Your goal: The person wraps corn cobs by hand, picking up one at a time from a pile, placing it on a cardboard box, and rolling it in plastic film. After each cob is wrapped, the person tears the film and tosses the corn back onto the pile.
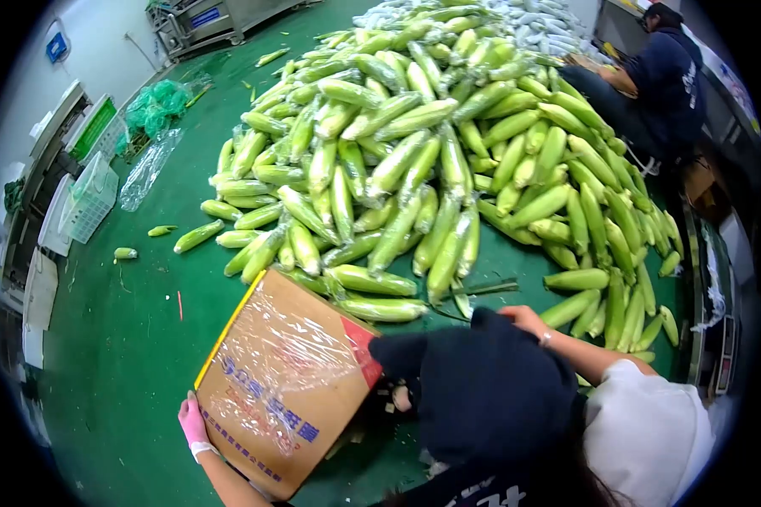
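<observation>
My left hand [193, 425], in a pink glove with a white cuff, grips the left edge of a cardboard box [271, 380]. The box is tilted, with blue print, a red corner and shiny clear film over its face. What I take as my right hand [526, 321], at the end of a bare forearm with a wristband, is beside the dark hood of a person [495, 389] close in front of me. That hood partly hides its fingers, so I cannot see what they hold. Corn cobs [380, 308] in green husks lie just beyond the box.
A large heap of corn [414, 160], many in clear film, spreads over the green floor [135, 338]. Another person [664, 84] sits at the far right. White crates [91, 198], green netting [156, 108] and plastic film [148, 173] lie left.
</observation>
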Demonstrator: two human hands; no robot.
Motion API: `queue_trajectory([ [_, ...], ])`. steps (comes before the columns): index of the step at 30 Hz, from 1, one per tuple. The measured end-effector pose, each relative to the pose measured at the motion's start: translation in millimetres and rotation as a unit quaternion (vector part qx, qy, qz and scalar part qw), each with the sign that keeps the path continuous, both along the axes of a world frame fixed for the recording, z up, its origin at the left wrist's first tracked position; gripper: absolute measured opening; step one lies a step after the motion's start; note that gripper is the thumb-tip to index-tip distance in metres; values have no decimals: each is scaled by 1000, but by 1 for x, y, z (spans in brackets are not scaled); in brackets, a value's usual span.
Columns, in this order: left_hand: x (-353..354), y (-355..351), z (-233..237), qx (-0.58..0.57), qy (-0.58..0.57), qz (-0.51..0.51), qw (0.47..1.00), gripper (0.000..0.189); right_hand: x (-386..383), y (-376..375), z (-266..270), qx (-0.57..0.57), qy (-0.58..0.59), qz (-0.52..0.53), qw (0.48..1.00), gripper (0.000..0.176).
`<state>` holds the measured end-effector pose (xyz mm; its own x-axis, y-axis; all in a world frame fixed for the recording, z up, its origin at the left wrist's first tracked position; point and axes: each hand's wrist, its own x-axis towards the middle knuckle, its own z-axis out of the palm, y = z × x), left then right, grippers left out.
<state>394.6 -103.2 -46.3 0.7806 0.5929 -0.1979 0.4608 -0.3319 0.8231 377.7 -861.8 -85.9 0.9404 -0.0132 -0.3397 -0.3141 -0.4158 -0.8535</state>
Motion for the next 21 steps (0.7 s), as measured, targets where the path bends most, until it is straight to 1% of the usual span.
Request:
queue_trajectory([
  [1, -1, -2, 3, 3, 0, -11, 1000, 48, -37, -28, -3, -5, -12, -36, 999, 23],
  [2, -3, -1, 3, 1, 1, -31, 1000, 48, -63, -45, -12, -3, 25, -75, 997, 23],
  [3, -3, -5, 3, -6, -17, -11, 1000, 48, -92, -67, -18, -83, 9, -36, 996, 24],
  [4, -1, -11, 1, -17, -34, 7, 999, 48, -108, -75, 7, -165, -2, 0, 986, 24],
  [5, -2, -13, 3, -33, -35, -15, 999, 49, -119, -72, 25, -132, -47, -41, 989, 23],
  [6, -5, -16, 6, -48, -41, -29, 998, 50, -125, -76, 18, -49, 7, -106, 993, 22],
  [7, -10, -2, -7, -13, -47, -52, 997, 45, -123, -79, 16, -25, 2, -126, 992, 22],
  [8, -3, 9, -9, 29, -55, -71, 996, 41, -121, -80, 14, -62, -8, -125, 990, 22],
  [9, -8, -10, 6, 49, -29, -4, 998, 47, -119, -80, 17, -80, -6, -135, 988, 20],
  [10, -23, -47, 27, 70, 5, 64, 996, 57, -123, -84, 22, -100, 7, -144, 985, 20],
  [11, -30, -63, 27, 107, 17, 83, 991, 57, -133, -93, 14, -118, -43, -168, 978, 18],
  [12, -35, -69, 29, 141, 23, 81, 986, 56, -145, -100, 13, -138, -88, -191, 968, 17],
  [13, -39, -75, 31, 169, 32, 79, 982, 56, -162, -113, 16, -197, -94, -220, 951, 18],
  [14, -43, -84, 31, 191, 41, 84, 977, 56, -178, -132, 6, -200, -82, -260, 941, 16],
  [15, -45, -90, 30, 212, 52, 81, 973, 56, -196, -148, 12, -254, -68, -286, 921, 17],
  [16, -46, -96, 30, 233, 62, 74, 968, 56, -216, -166, 19, -264, -67, -322, 907, 19],
  [17, -47, -100, 28, 250, 77, 66, 963, 56, -236, -185, 18, -316, -102, -351, 875, 19],
  [18, -49, -105, 25, 265, 92, 58, 958, 56, -252, -200, 32, -351, -91, -368, 856, 19],
  [20, -52, -115, 25, 294, 122, 45, 947, 56, -282, -230, 44, -372, -76, -403, 833, 17],
  [21, -56, -118, 22, 307, 138, 41, 941, 56, -293, -229, 56, -388, -45, -370, 843, 17],
])
